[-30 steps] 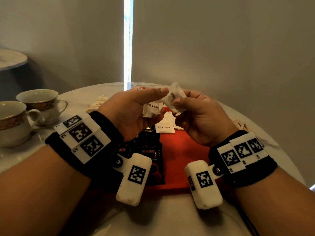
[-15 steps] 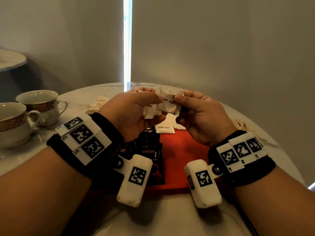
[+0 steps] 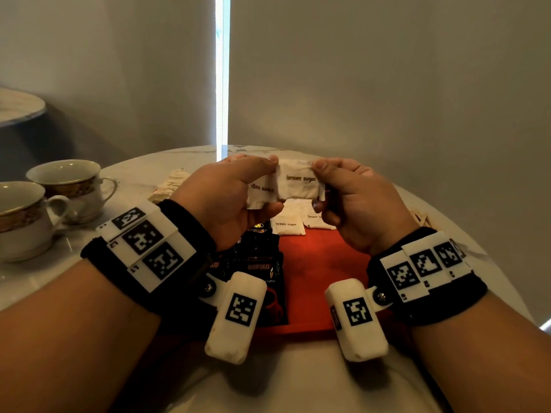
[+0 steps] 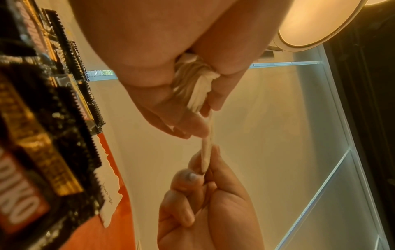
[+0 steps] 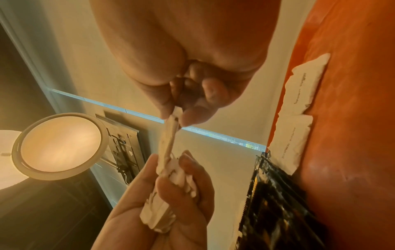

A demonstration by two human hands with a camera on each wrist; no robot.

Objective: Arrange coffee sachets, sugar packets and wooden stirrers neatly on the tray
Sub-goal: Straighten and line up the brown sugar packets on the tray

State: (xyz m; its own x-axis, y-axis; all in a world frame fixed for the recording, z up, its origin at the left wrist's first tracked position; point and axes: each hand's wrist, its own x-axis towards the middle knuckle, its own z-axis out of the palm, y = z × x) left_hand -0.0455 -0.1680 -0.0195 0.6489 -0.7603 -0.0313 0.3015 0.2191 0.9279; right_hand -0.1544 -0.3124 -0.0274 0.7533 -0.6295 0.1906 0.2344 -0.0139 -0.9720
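Both hands hover above the red tray (image 3: 325, 263). My left hand (image 3: 269, 187) grips a bunch of white sugar packets (image 3: 258, 193), seen as a crumpled bundle (image 5: 169, 194) in the right wrist view. My right hand (image 3: 320, 186) pinches the right end of one "brown sugar" packet (image 3: 299, 183), stretched flat between both hands; the left thumb touches its other end. It shows edge-on (image 4: 206, 152) in the left wrist view. Black Kopiko coffee sachets (image 3: 259, 263) overlap on the tray's left part. Two sugar packets (image 3: 287, 225) (image 3: 316, 217) lie side by side at its far edge.
Two teacups (image 3: 68, 186) (image 3: 21, 216) stand on the round marble table at the left. A pale pile of packets (image 3: 170, 186) lies behind my left wrist. Wooden stirrers (image 3: 420, 217) lie off the tray at the right, near the table edge.
The crumpled packet in my right hand has been turned upright and pulled flat between both hands. The hands have drawn slightly apart and stay above the tray.
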